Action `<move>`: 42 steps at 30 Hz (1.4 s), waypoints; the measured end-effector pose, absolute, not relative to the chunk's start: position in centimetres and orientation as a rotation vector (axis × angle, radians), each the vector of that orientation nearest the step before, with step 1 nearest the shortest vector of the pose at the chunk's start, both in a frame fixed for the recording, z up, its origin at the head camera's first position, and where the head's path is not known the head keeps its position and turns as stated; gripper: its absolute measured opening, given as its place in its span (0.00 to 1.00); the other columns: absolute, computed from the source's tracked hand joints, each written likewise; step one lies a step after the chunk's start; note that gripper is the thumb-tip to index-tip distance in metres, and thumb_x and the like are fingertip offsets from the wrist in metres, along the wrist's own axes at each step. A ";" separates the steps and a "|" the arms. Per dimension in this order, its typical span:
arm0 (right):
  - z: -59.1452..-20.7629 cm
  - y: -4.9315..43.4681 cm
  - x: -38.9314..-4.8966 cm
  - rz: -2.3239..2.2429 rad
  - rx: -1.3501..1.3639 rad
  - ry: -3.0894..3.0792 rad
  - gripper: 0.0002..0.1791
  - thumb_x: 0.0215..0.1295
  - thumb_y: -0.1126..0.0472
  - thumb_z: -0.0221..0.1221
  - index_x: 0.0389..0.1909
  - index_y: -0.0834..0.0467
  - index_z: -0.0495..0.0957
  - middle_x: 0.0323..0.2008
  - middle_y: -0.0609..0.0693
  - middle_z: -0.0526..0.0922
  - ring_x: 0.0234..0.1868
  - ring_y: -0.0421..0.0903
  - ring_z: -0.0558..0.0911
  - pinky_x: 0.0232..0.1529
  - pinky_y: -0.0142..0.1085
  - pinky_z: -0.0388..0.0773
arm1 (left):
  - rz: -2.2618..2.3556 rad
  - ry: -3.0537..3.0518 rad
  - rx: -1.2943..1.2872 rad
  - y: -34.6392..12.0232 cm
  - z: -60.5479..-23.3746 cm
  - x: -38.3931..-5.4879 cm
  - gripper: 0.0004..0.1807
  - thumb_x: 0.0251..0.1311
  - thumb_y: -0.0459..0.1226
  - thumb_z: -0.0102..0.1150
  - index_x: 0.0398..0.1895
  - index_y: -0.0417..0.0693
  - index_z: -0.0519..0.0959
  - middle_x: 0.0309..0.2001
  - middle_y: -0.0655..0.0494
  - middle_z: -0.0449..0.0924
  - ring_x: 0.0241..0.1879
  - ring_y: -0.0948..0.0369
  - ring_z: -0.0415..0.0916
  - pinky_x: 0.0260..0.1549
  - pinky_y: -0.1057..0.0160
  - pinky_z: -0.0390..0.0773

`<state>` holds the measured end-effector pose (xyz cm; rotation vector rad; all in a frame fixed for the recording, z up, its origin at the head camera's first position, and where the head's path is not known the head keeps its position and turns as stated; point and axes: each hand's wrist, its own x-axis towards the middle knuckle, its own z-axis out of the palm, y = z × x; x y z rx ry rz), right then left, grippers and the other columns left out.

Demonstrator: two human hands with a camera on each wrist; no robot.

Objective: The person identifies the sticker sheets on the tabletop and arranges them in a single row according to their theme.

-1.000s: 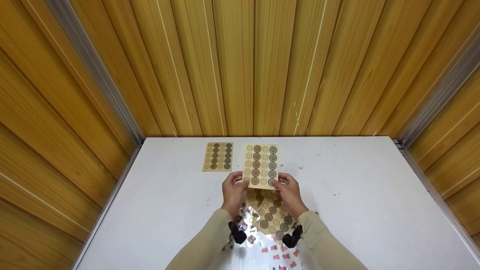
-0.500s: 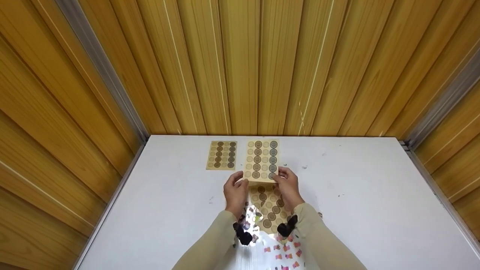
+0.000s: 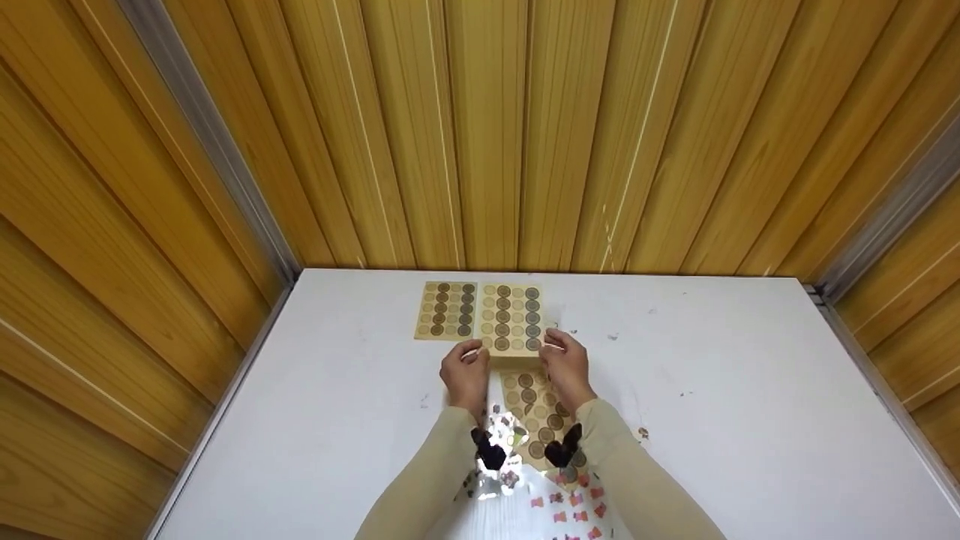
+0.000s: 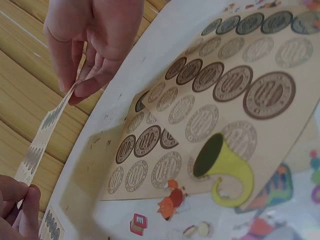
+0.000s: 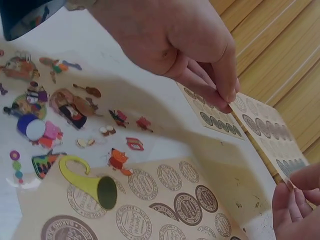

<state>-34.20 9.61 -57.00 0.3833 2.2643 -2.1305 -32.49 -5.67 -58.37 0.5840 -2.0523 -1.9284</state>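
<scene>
Between both hands is a tan sticker sheet (image 3: 511, 319) with columns of round stamp-like stickers, pale and dark. My left hand (image 3: 465, 376) pinches its near left corner; my right hand (image 3: 566, 371) pinches the near right corner. In the left wrist view the held sheet (image 4: 40, 137) spans edge-on between the left fingers (image 4: 25, 197) and the right hand (image 4: 95, 45). A matching sheet (image 3: 444, 310) lies flat just left of it. Nearer the body, more round-sticker sheets (image 5: 140, 200) lie overlapped, partly hidden under the right forearm.
Clear sticker sheets with colourful pictures lie between the forearms, including a yellow horn sticker (image 4: 232, 175), a fox sticker (image 5: 118, 161) and pink figure stickers (image 3: 577, 516). The white table (image 3: 712, 420) meets a wood-patterned wall (image 3: 487, 135) at its back edge.
The held sheet has moved left and lower toward the table, ending close beside the flat matching sheet. Both hands still pinch its near corners. The head view has shifted slightly.
</scene>
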 end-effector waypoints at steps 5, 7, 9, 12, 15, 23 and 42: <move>-57.4 9.5 -34.3 -2.109 0.260 2.318 0.26 0.65 0.72 0.51 0.65 0.69 0.66 0.63 0.66 0.72 0.64 0.59 0.73 0.58 0.36 0.77 | -1.818 -2.107 0.543 -6.0 -58.6 -33.3 0.08 0.57 0.29 0.62 0.40 0.41 0.83 0.38 0.47 0.84 0.38 0.58 0.82 0.35 0.63 0.81; -57.6 9.4 -34.3 -2.133 0.232 2.302 0.26 0.64 0.73 0.51 0.64 0.71 0.66 0.62 0.68 0.72 0.64 0.61 0.73 0.61 0.41 0.76 | -1.800 -2.127 0.533 -6.1 -58.7 -33.6 0.08 0.57 0.29 0.62 0.40 0.40 0.83 0.36 0.46 0.84 0.37 0.58 0.81 0.35 0.63 0.81; -57.8 9.3 -34.3 -2.142 0.207 2.294 0.26 0.63 0.73 0.51 0.63 0.71 0.67 0.62 0.68 0.72 0.64 0.61 0.73 0.61 0.43 0.76 | -1.774 -2.167 0.521 -6.1 -58.8 -33.8 0.10 0.57 0.28 0.61 0.42 0.39 0.82 0.37 0.45 0.84 0.37 0.58 0.81 0.35 0.63 0.81; -58.0 9.1 -34.3 -2.134 0.173 2.313 0.26 0.61 0.73 0.52 0.62 0.72 0.68 0.61 0.68 0.73 0.62 0.59 0.75 0.58 0.41 0.78 | -1.744 -2.241 0.509 -6.2 -58.8 -33.9 0.13 0.58 0.28 0.60 0.47 0.40 0.81 0.40 0.44 0.85 0.40 0.56 0.82 0.38 0.61 0.82; -58.4 9.0 -34.8 -2.119 0.153 2.319 0.26 0.61 0.72 0.52 0.62 0.72 0.68 0.61 0.68 0.73 0.62 0.60 0.75 0.58 0.42 0.78 | -1.721 -2.310 0.488 -6.3 -58.8 -34.0 0.17 0.59 0.29 0.60 0.52 0.41 0.80 0.44 0.44 0.84 0.44 0.56 0.83 0.43 0.60 0.83; -59.1 9.1 -36.6 -2.022 0.234 2.318 0.25 0.66 0.69 0.52 0.65 0.67 0.68 0.63 0.66 0.72 0.61 0.58 0.76 0.58 0.41 0.76 | -1.722 -2.430 0.402 -6.4 -59.3 -34.7 0.24 0.57 0.28 0.60 0.60 0.42 0.76 0.42 0.47 0.83 0.40 0.59 0.79 0.42 0.62 0.80; -58.9 9.2 -38.3 -1.732 0.177 2.374 0.29 0.63 0.69 0.55 0.67 0.60 0.67 0.63 0.60 0.73 0.60 0.54 0.74 0.64 0.45 0.70 | -1.244 -2.792 0.309 -6.0 -58.6 -35.9 0.29 0.60 0.41 0.62 0.63 0.38 0.71 0.58 0.44 0.76 0.59 0.47 0.71 0.64 0.49 0.69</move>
